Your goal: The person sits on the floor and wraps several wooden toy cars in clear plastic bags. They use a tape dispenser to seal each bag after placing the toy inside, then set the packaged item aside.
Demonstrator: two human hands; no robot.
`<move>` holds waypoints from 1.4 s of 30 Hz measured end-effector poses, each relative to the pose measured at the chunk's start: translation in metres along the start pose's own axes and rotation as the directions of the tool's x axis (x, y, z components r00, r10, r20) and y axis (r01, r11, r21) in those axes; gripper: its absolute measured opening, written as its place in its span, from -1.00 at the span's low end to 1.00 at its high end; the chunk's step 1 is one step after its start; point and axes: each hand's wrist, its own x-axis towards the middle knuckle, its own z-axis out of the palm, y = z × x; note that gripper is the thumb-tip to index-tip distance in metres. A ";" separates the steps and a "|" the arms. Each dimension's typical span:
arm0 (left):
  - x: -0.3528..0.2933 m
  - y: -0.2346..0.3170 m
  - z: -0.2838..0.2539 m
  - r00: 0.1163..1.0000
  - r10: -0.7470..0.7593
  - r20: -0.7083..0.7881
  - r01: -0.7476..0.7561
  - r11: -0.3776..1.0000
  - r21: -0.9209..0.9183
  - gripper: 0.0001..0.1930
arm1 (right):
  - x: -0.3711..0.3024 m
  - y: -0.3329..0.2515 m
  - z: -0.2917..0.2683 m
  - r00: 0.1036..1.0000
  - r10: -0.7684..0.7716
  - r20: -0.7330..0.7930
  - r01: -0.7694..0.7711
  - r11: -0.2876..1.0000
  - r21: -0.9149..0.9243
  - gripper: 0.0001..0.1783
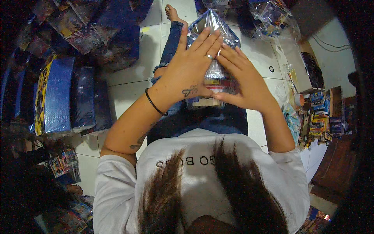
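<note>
A shiny package point(216, 72) in clear plastic wrap rests on or just above my lap. Its far end is dark blue with white stars, and the near part shows red and yellow print. My left hand point(191, 64) lies across it from the left, fingers stretched out toward the far end. From the right, my right hand point(243, 80) rests on the wrap with its fingers extended. The fingertips of both hands meet over the middle, and the thumbs come close together at the near end. Whatever is inside the wrap is mostly hidden by my hands and glare.
Stacks of blue plastic-wrapped packs point(58, 95) stand on the tiled floor at the left, with more wrapped packs point(87, 35) at the far left. Clear bags point(272, 19) lie at the far right. Small toy trucks point(320, 124) and a tape roll point(299, 100) are on the right.
</note>
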 end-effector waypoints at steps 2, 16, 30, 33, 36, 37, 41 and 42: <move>0.000 0.001 -0.003 0.993 0.023 0.112 -0.016 0.998 -0.067 0.20 | -0.018 0.033 -0.010 0.994 -0.076 0.080 0.053 0.965 0.257 -0.17; -0.027 0.035 0.019 1.000 -0.002 -0.010 0.003 0.994 0.111 -0.04 | -0.164 0.170 0.110 0.200 0.974 -0.104 -0.971 0.212 0.111 -0.52; -0.036 0.041 0.038 0.985 -0.017 -0.171 0.030 0.996 0.078 -0.19 | 0.186 -0.082 -0.092 0.777 -0.137 0.614 0.302 0.938 -0.172 -0.67; -0.035 0.039 0.040 0.985 0.002 -0.172 0.019 0.992 0.123 -0.19 | 0.209 -0.099 -0.086 0.616 -0.135 0.776 0.392 0.907 -0.153 -0.63; -0.035 0.035 0.040 0.989 0.004 -0.150 0.013 0.994 0.108 -0.19 | 0.211 -0.090 -0.084 0.613 -0.207 0.763 0.447 0.886 -0.120 -0.57; -0.036 0.034 0.039 0.986 -0.008 -0.166 0.023 0.996 0.090 -0.18 | 0.205 -0.084 -0.085 0.642 -0.246 0.726 0.469 0.876 -0.117 -0.54; -0.041 0.032 0.038 0.981 0.028 -0.192 -0.011 0.996 0.091 -0.16 | 0.143 -0.040 -0.111 0.809 -0.315 0.496 0.453 0.872 -0.185 -0.41; -0.042 0.032 0.036 0.984 0.023 -0.178 -0.008 0.997 0.083 -0.16 | 0.122 -0.028 -0.120 0.847 -0.288 0.448 0.410 0.889 -0.204 -0.38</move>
